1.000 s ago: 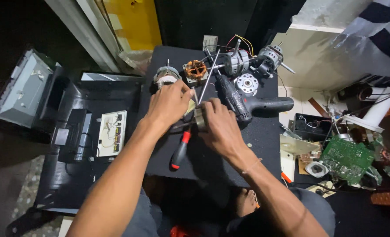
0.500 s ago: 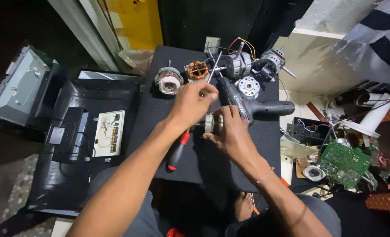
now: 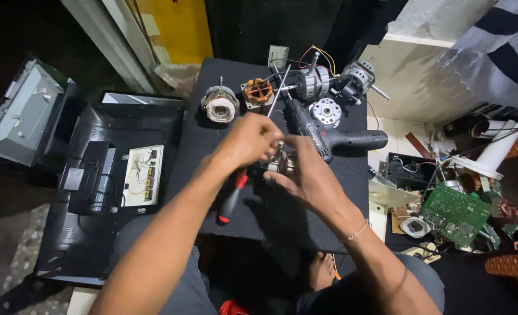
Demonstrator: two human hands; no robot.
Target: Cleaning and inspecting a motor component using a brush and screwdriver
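Observation:
My left hand (image 3: 250,139) and my right hand (image 3: 306,175) meet over the middle of a black mat (image 3: 212,134), both closed on a small metal motor part (image 3: 282,164) held between them. The part is mostly hidden by my fingers. A long thin rod (image 3: 277,93) rises from my left hand toward the far edge. A red and black screwdriver (image 3: 233,199) lies on the mat just under my left wrist. A dark cordless drill (image 3: 334,139) lies right behind my right hand.
At the mat's far edge lie a white wound coil (image 3: 220,105), a copper stator (image 3: 258,91), a round metal end cap (image 3: 325,111) and two grey motors (image 3: 334,81). An opened black appliance with a white board (image 3: 142,175) sits left. Green circuit boards (image 3: 457,214) clutter the right.
Both hands with the motor part have drifted from the mat's far middle toward the near right. The coil and copper stator, covered before, now show.

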